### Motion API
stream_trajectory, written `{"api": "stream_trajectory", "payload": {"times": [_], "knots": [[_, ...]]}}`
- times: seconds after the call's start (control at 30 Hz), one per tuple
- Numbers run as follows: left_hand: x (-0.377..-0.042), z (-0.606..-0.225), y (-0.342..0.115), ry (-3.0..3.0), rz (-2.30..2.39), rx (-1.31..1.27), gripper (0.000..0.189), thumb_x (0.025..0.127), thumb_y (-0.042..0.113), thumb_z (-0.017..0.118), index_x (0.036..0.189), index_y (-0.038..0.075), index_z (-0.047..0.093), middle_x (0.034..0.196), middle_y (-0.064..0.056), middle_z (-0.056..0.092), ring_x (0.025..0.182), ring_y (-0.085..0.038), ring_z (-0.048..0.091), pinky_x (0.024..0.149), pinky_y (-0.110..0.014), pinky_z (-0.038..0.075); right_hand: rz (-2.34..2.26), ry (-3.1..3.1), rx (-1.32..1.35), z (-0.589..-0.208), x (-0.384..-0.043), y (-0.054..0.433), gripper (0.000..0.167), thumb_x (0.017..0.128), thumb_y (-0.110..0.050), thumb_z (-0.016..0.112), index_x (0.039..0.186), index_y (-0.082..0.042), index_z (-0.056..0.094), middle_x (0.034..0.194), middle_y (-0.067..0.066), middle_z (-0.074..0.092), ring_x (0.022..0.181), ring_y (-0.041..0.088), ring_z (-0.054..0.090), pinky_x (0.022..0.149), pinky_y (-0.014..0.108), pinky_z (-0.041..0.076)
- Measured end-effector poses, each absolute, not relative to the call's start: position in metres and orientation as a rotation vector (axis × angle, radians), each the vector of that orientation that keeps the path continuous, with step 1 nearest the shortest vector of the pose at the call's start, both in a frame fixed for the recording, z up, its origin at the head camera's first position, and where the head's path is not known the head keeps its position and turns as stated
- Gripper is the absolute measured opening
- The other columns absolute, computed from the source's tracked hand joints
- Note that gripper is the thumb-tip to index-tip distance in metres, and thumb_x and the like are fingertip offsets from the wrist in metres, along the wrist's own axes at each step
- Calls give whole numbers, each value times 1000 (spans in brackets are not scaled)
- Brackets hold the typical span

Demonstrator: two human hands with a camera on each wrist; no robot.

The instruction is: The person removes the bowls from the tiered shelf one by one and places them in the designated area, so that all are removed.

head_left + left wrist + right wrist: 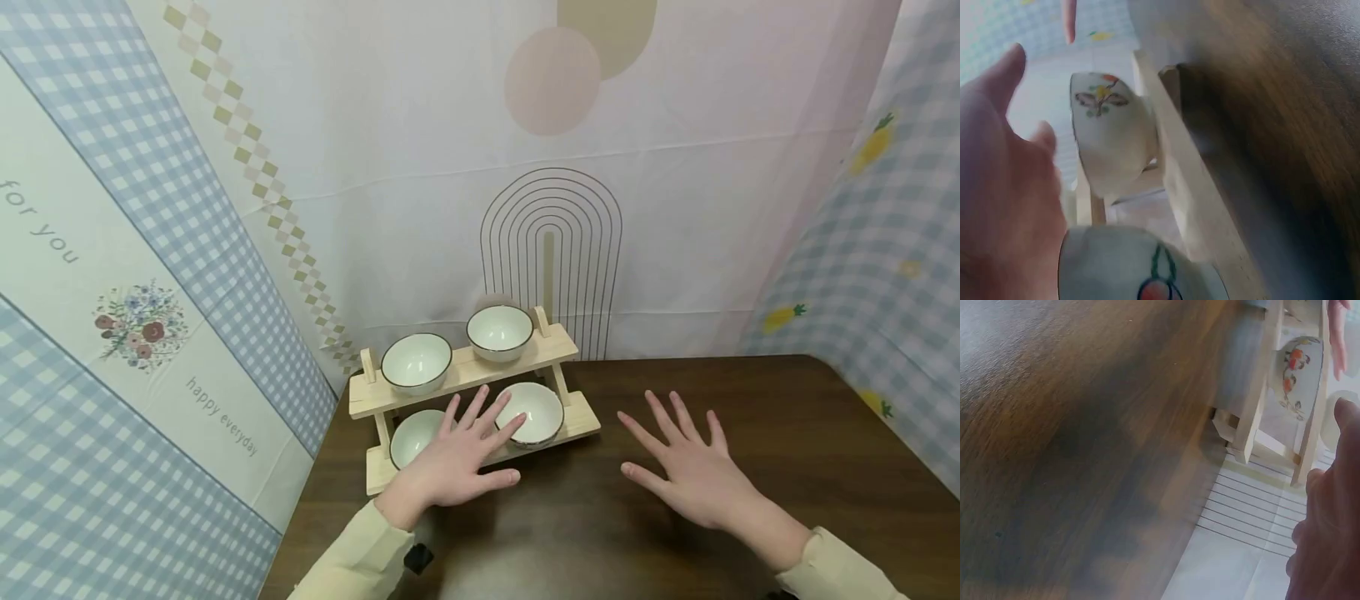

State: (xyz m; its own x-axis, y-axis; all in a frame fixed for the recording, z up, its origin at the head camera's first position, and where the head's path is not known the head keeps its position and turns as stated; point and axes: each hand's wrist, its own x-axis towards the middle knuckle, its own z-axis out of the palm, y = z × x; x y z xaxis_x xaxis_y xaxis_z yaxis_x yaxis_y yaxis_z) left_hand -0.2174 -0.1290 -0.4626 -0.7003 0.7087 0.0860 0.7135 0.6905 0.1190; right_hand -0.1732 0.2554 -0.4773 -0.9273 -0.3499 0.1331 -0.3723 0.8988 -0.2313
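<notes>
Fingers spread, my left hand (457, 462) hovers in front of the lower tier of a two-tier wooden rack (581, 417), holding nothing. It partly hides the lower left bowl (412, 435) and overlaps the edge of the lower right bowl (542, 414). On the upper tier stand an upper left bowl (417, 363) and an upper right bowl (500, 332). All are white inside with dark rims; painted flowers show on the outside of a bowl (1113, 131) in the left wrist view. My right hand (693, 475), also spread and holding nothing, is over the table right of the rack.
The dark wooden table (675, 558) extends to the right of the rack. Behind it hangs a pale printed cloth (390, 233). Checked cloths line the left side (217, 217) and the right side (847, 267). A small black object (418, 558) sits by my left sleeve.
</notes>
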Motion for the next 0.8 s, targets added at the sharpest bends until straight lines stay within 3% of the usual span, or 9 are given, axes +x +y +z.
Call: {"api": "stream_trajectory", "payload": {"times": [0.13,0.27,0.33,0.47,0.57,0.67,0.8], "knots": [[-216,-459,-147,-2674,-497,-1250,76,109,58,51,172,23,28,180,-1,6,164,-39,6,125,-69,9,495,-2974,569,-479,-182,256,73,106,-67,51,169,-35,35,176,20,18,160,48,16,115,79,20],[-212,-460,-179,-2397,-894,-1129,68,102,27,66,165,13,44,173,-10,34,158,-33,32,126,-54,25,642,-2937,568,-482,-198,256,70,107,-62,54,165,-24,45,165,24,42,146,49,44,107,72,42],[-211,-464,-197,-2223,-1108,-1008,61,99,10,64,159,6,52,163,-17,48,148,-30,47,123,-43,35,762,-2913,546,-486,-207,255,67,109,-57,56,162,-18,50,157,22,53,134,46,58,103,68,48],[-212,-474,-231,-1938,-1397,-720,48,97,-13,55,144,-7,62,143,-30,62,127,-29,64,110,-29,48,1048,-2870,424,-499,-224,250,61,110,-48,59,157,-9,55,147,20,64,125,41,65,101,62,51],[-211,-483,-251,-1888,-1522,-464,39,103,-13,54,140,-10,64,136,-31,64,119,-22,67,101,-22,51,1283,-2851,276,-509,-234,242,63,111,-49,58,157,-6,54,147,23,62,130,43,61,102,62,51],[-208,-492,-266,-1914,-1603,-230,35,107,-5,56,142,-8,63,136,-24,66,117,-14,67,98,-17,50,1548,-2804,120,-520,-243,231,66,112,-48,55,160,-4,48,151,27,57,133,44,58,103,59,52],[-205,-500,-281,-1970,-1577,-57,40,107,-1,60,146,-5,60,146,-17,59,123,-16,62,96,-14,48,1871,-2660,-41,-535,-252,212,59,114,-36,53,163,-4,43,155,29,52,136,41,56,105,53,53]]}}
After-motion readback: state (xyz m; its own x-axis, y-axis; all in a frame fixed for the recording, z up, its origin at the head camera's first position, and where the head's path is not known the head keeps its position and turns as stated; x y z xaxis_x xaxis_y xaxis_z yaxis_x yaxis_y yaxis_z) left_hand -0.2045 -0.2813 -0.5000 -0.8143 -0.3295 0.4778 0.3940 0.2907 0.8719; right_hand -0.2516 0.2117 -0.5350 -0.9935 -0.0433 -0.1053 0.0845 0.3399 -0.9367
